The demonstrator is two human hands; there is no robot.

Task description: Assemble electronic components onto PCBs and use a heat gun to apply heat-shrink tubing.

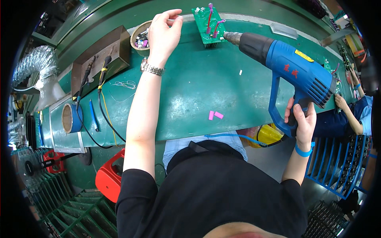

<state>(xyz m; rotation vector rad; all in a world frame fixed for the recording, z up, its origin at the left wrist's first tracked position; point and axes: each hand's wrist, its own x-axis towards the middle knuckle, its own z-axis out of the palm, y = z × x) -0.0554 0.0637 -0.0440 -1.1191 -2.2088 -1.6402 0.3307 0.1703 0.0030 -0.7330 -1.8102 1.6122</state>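
Observation:
My right hand (304, 122) is wrapped round the handle of a blue and black heat gun (293, 63). Its metal nozzle points left, at the right edge of a green circuit board (203, 24) at the far side of the bench. Red wires with purple sleeves (209, 24) stand up from the board. My left hand (163, 35) is raised left of the board, beside a round tub (135, 35) of small parts. Its fingers are bent, with a gap between forefinger and thumb and nothing visible in them. Two pink sleeve pieces (214, 115) lie on the green bench top.
At the left are a metal tray (119, 49), soldering irons (104, 71) with trailing cords, a blue tape roll (71, 118) and a foil duct (37, 65). A red stool (108, 180) stands below. Another person (353, 115) works at the right.

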